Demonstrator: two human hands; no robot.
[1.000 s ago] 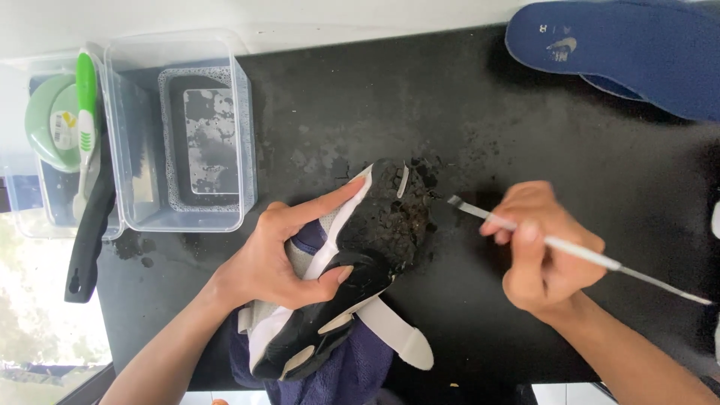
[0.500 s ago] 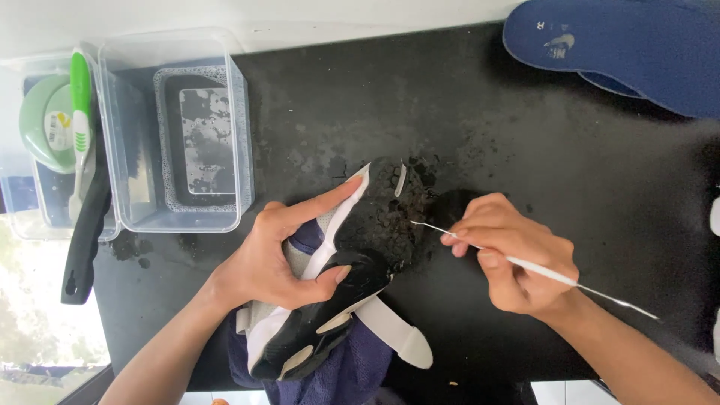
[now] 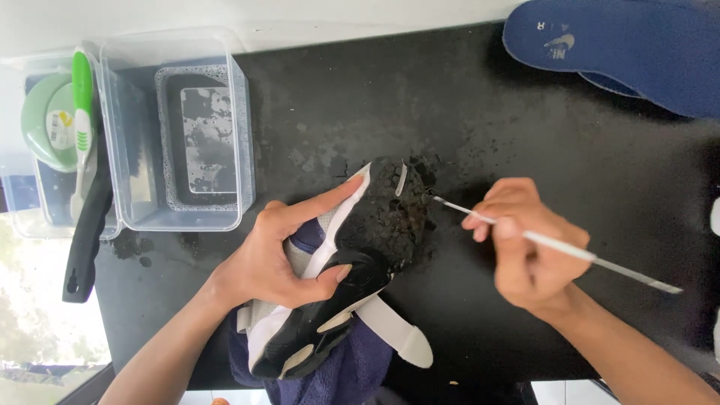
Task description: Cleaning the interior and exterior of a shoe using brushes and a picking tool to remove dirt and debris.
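Clear tub (image 3: 176, 127), soapy water; green toothbrush (image 3: 81, 112); blue insoles (image 3: 630, 45).

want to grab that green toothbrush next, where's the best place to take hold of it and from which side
Probably the green upper handle, pinched across its width from above. The toothbrush lies lengthwise across the rim of the small clear tub, so its handle sits raised and exposed. A black-handled brush lies close along its lower, paler end, crowding a grip there.
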